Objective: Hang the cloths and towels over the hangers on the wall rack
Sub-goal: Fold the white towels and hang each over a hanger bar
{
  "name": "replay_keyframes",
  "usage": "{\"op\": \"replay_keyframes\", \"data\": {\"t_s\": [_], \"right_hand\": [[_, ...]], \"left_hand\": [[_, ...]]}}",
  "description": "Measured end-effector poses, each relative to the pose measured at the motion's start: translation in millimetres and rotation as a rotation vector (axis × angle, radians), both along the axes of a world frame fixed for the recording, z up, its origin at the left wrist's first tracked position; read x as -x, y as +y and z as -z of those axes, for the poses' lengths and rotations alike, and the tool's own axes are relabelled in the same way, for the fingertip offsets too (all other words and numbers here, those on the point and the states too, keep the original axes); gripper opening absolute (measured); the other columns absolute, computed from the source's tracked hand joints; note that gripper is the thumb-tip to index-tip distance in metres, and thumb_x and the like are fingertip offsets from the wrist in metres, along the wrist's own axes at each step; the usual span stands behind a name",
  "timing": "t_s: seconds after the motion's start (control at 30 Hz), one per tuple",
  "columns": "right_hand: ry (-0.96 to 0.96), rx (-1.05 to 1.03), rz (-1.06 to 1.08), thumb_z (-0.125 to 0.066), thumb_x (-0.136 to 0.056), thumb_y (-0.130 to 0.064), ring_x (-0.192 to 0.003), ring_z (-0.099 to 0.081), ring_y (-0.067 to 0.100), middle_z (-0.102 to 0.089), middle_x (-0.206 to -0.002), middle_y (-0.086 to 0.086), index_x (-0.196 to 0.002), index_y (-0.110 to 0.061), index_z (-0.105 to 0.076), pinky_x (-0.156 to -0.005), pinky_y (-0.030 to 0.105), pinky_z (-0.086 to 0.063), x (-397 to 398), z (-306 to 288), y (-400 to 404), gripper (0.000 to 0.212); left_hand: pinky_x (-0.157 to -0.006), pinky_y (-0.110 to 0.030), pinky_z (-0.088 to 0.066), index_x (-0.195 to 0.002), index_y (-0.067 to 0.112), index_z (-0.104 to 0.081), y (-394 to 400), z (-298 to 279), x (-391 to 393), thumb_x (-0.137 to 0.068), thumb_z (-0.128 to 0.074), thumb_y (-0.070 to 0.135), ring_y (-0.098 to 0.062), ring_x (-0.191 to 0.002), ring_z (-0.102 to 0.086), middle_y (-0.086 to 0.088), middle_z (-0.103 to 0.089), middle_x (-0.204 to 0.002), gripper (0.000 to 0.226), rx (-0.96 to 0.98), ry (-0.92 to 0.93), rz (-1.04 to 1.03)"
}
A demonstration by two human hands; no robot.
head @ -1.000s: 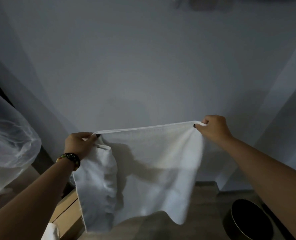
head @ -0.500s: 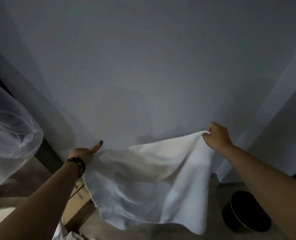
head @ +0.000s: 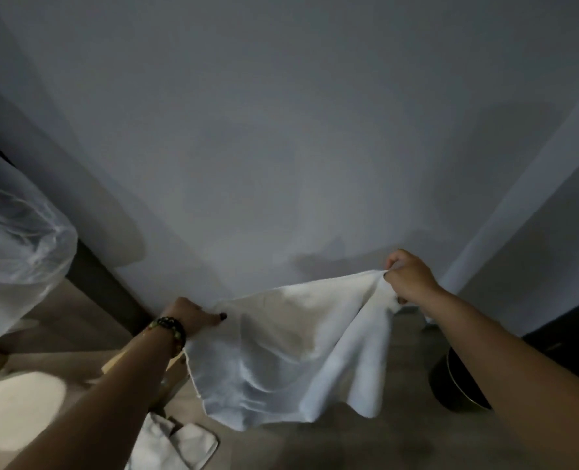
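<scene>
A white cloth (head: 291, 347) is held spread before the wall (head: 281, 130) (no rack visible), pinched at its corners by the left hand (head: 193, 315) and right hand (head: 408, 279); spreading appears underway, and lifting toward a hanger is called for.

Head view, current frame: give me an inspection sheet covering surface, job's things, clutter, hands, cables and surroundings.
Surface: brownish floor, dim light.
Job's things: white cloth held spread in the air and sagging; hangers and wall rack not in view.
Clutter: another pale cloth on the floor; black round bin at right; clear plastic bag at left.
Hands: left hand grips the cloth's left edge; right hand pinches its upper right corner.
Cables: nothing seen.
Surroundings: plain grey wall ahead.
</scene>
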State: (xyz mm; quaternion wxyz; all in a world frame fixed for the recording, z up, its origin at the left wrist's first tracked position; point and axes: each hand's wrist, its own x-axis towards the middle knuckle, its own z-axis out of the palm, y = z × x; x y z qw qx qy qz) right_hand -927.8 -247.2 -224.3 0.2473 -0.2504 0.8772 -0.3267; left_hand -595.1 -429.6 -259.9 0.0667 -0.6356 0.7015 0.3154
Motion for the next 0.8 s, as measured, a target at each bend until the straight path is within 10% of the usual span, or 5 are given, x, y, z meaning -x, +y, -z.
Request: {"op": "replay_keyframes", "data": {"t_s": [0.17,0.37,0.6,0.8], "right_hand": [[-0.33,0.258,-0.028,-0.047,-0.085,0.008,-0.064,-0.05,0.024,-0.057,-0.082,0.013,-0.077,-0.018,-0.074,-0.043,0.022,-0.045,-53,0,14,0.038],[-0.652,0.473,-0.097,-0.043,-0.092,0.011,-0.079,-0.065,0.02,-0.061,-0.101,0.013,-0.091,-0.001,-0.074,-0.062,0.026,-0.057,-100,-26,22,0.033],[-0.49,0.446,-0.536,-0.059,-0.074,0.002,-0.111,-0.064,0.012,-0.068,-0.116,-0.001,-0.118,-0.023,-0.065,-0.1,0.034,-0.048,-125,-46,22,0.051],[-0.188,0.541,-0.592,-0.053,-0.087,0.013,-0.1,-0.067,0.013,-0.062,-0.108,-0.005,-0.101,-0.025,-0.07,-0.08,0.031,-0.059,-132,-58,17,0.044]], "left_hand": [[-0.064,-0.029,-0.052,-0.077,0.014,-0.068,50,4,20,-0.068,-0.085,0.036,-0.023,-0.073,-0.066,-0.005,-0.069,-0.075,0.029,0.127,0.521,-0.358],[-0.069,-0.041,-0.055,-0.084,0.016,-0.062,79,-19,30,-0.046,-0.089,0.014,-0.031,-0.077,-0.062,-0.018,-0.063,-0.087,0.047,-0.222,1.201,-0.638],[-0.054,-0.028,-0.054,-0.103,0.007,-0.055,105,-58,39,-0.063,-0.07,-0.013,-0.024,-0.067,-0.065,-0.019,-0.063,-0.085,0.048,-0.491,1.532,-0.556],[-0.063,-0.031,-0.057,-0.106,-0.002,-0.06,108,-71,35,-0.063,-0.074,-0.003,-0.026,-0.074,-0.065,-0.022,-0.064,-0.093,0.046,-0.459,1.568,-0.465]]}}
